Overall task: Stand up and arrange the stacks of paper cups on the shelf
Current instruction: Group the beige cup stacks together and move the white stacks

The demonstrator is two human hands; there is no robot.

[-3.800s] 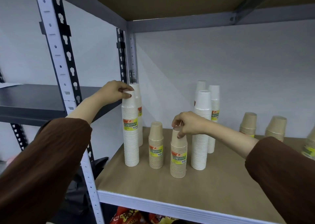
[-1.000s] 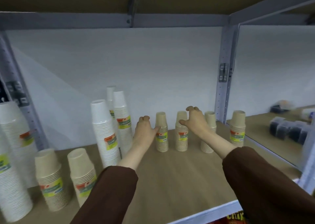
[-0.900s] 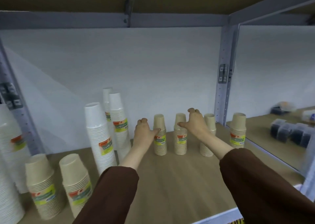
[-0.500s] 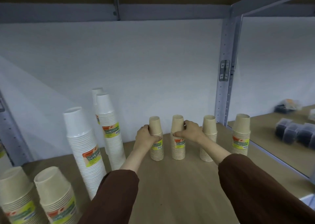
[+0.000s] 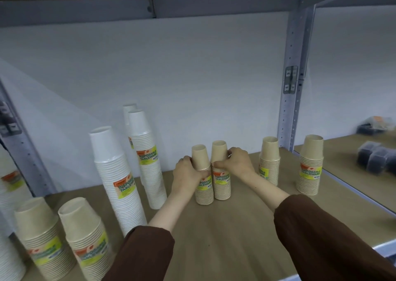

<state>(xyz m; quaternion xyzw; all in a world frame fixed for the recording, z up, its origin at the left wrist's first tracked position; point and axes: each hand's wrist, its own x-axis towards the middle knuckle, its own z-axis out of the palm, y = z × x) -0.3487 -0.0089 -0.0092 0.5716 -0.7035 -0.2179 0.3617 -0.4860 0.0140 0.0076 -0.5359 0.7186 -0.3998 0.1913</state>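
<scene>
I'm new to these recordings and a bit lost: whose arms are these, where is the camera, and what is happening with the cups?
There is no machine here. A person wears a camera on the head, looking forward and down, so the brown sleeves and both hands are the wearer's own. This is the only view.

The left hand grips the left stack of brown cups, and the right hand grips the right stack. Both stand upright on the shelf and seem to touch.

Two spare stacks of brown cups stand further right, tall white stacks to the left, and two near stacks at the far left.
</scene>
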